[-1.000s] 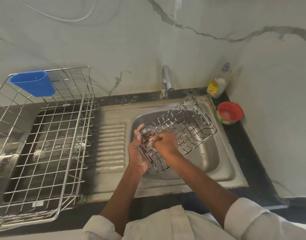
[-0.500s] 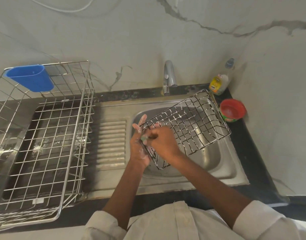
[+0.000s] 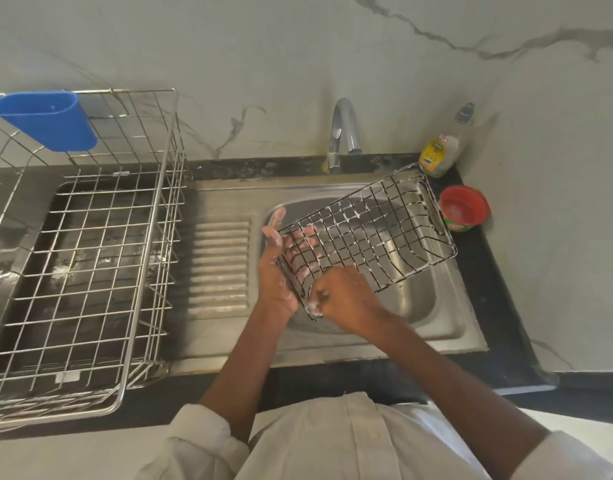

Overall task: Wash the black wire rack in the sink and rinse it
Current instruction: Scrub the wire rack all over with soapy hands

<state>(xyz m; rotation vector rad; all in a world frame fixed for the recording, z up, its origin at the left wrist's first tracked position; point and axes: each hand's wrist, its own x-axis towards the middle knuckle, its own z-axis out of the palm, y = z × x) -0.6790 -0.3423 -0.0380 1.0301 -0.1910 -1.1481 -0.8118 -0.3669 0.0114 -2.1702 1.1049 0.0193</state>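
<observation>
The black wire rack, flecked with white foam, is held tilted over the steel sink; its far end reaches the sink's right rim. My left hand lies flat behind the rack's left end, with straight, spread fingers showing through the wires. My right hand is curled at the rack's near corner and pinches a small foamy scrub pad against the wire. Most of the pad is hidden in my fingers.
A faucet stands behind the sink with no water running. A dish soap bottle and a red tub sit at the back right corner. A large steel dish basket with a blue cup fills the left counter, beside the ribbed drainboard.
The rack has swung so its far end lies further right and it lies flatter. My right hand has slid along the left edge toward me, to the near corner.
</observation>
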